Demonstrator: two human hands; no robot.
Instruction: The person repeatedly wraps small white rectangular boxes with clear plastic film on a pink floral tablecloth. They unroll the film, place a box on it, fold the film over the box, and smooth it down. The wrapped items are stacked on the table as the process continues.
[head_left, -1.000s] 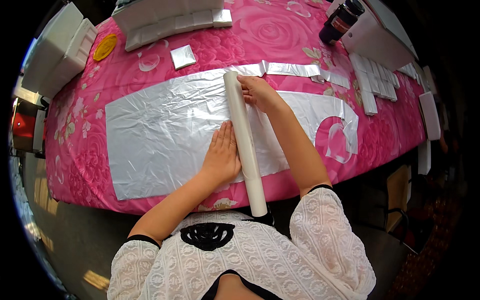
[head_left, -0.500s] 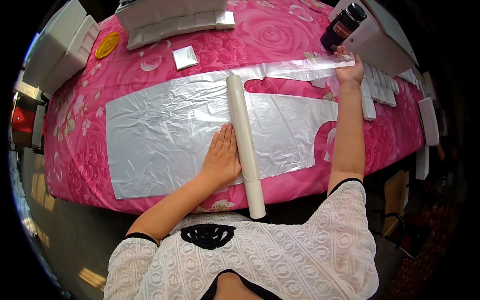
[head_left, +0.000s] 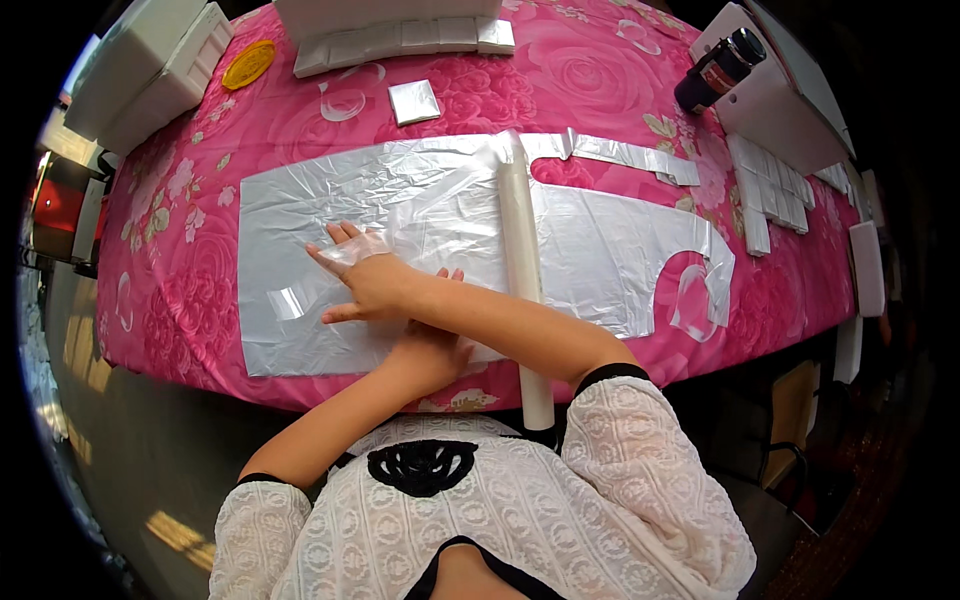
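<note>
A silvery, thin plastic apron (head_left: 590, 250) lies flat and wrinkled across the table. Across it rests a long off-white tube (head_left: 520, 230), its near end reaching over the table edge toward my body. My right hand (head_left: 360, 280) has crossed over to the left, fingers spread above the apron, with a translucent strip of the plastic (head_left: 430, 215) across it that leads back to the tube's far end. Beneath my right forearm, my left hand (head_left: 438, 345) lies on the apron left of the tube; it is partly hidden, with its visible fingertips stretched out.
Folded silvery packets (head_left: 770, 190) lie at the right, with one single packet (head_left: 414, 102) beyond the apron. White boxes (head_left: 150, 80) stand at far left and far middle. A dark bottle (head_left: 720, 70) and yellow dish (head_left: 248, 65) sit at the back.
My right hand has swung from the far right across to the left, bringing a plastic strip over the tube. The left hand stays near the tube, now under my right forearm.
</note>
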